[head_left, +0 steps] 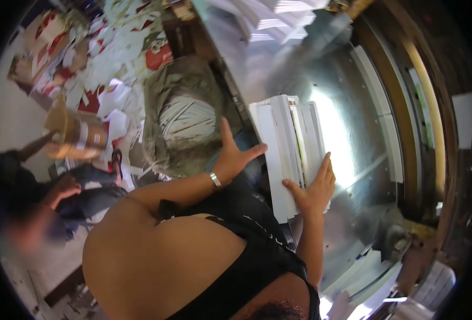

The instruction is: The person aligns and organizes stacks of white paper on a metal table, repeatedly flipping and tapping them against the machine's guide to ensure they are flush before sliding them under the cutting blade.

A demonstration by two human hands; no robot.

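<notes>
A thick block of white paper stacks (286, 154), perhaps unbound booklets, sits at the edge of a shiny metal table (348, 114). Narrow seams and a thin yellowish strip run along it. My left hand (236, 157), with a metal band at the wrist, is open beside the block's left side. Its thumb tip is at the paper's edge, and its other visible finger points away. Against the block's lower right side lies my right hand (316, 194), its fingers stretched along the edge and its thumb over the top. The paper's underside is hidden.
More white paper stacks (278, 18) lie at the table's far end, and loose sheets (374, 274) at the lower right. Left of the table stands a sack (188, 114) of paper strips. Scraps cover the floor; another person (60, 192) sits near a brown tub (78, 133).
</notes>
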